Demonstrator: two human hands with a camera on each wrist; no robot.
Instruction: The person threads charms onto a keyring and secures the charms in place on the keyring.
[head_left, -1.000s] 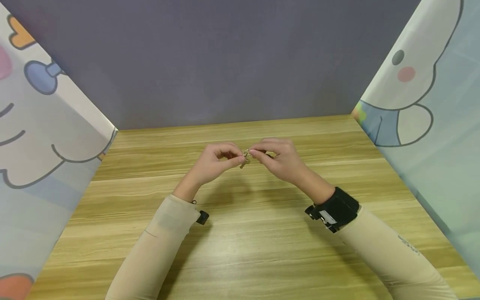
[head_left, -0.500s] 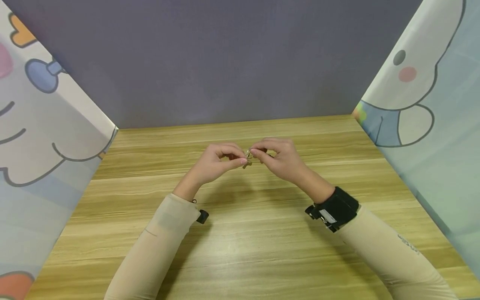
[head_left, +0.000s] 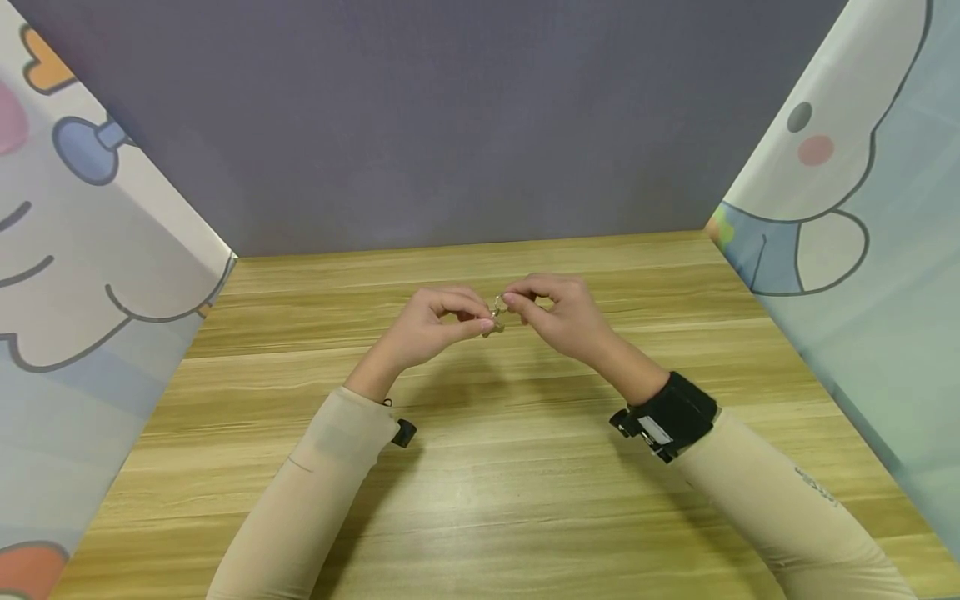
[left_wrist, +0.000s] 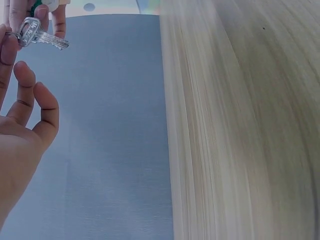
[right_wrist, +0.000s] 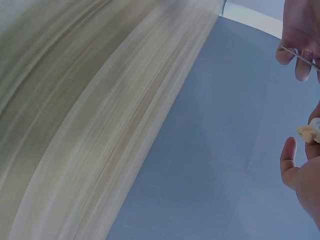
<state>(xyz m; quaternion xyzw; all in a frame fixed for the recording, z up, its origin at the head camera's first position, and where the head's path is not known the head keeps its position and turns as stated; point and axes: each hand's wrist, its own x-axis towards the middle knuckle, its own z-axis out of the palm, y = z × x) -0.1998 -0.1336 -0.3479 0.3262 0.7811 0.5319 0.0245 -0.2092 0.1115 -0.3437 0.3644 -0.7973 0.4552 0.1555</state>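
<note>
A silver metal key (left_wrist: 42,35) on a thin ring (left_wrist: 14,34) is between the two hands, raised above the table. The left hand (head_left: 438,325) pinches the key near its head with thumb and forefinger; its other fingers are bent and apart. The right hand (head_left: 558,315) pinches the ring side of the keychain in the head view. A small cream and white charm (right_wrist: 309,131) sits against the right hand's fingers; a bit of green shows beside it in the left wrist view. The exact contact at the ring is too small to make out.
The wood-grain table (head_left: 480,483) stretches below both forearms. A grey panel (head_left: 465,125) rises at its back edge, with cartoon-printed panels (head_left: 825,167) on both sides. Black camera straps (head_left: 675,417) are on the wrists.
The right fingertips have drawn slightly up and away from the left ones, and more of the ring shows between them. The key has shifted and turned a little at the left fingertips.
</note>
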